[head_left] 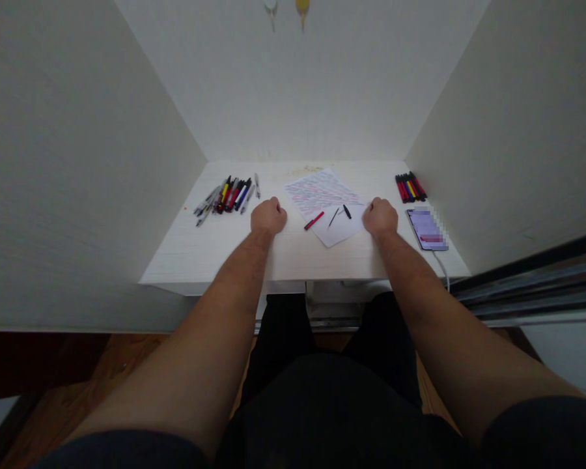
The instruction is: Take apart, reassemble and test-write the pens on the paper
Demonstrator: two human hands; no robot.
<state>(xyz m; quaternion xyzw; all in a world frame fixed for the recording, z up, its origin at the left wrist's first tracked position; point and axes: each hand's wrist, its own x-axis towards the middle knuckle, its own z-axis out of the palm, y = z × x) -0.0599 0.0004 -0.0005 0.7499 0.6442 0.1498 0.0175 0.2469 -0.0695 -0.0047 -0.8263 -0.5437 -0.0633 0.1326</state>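
Observation:
Both of my hands rest on the white desk as fists, with nothing showing in them. My left hand [269,217] is closed on the desk left of the paper. At the paper's right edge lies my right hand [381,216], also closed. Between them, parts of a pen are spread on the white sheet: a red barrel [314,221], a thin dark refill [333,217] and a black pen piece [347,212]. A small part beside the black piece is too small to name. Behind them the paper [322,187] is covered in coloured strokes.
A loose heap of pens [232,195], red, yellow, blue and clear, lies on the left. Several pens in a row [411,187] are at the back right. A phone [426,228] with a white cable [441,264] lies nearer the right edge. Walls enclose the desk [215,251].

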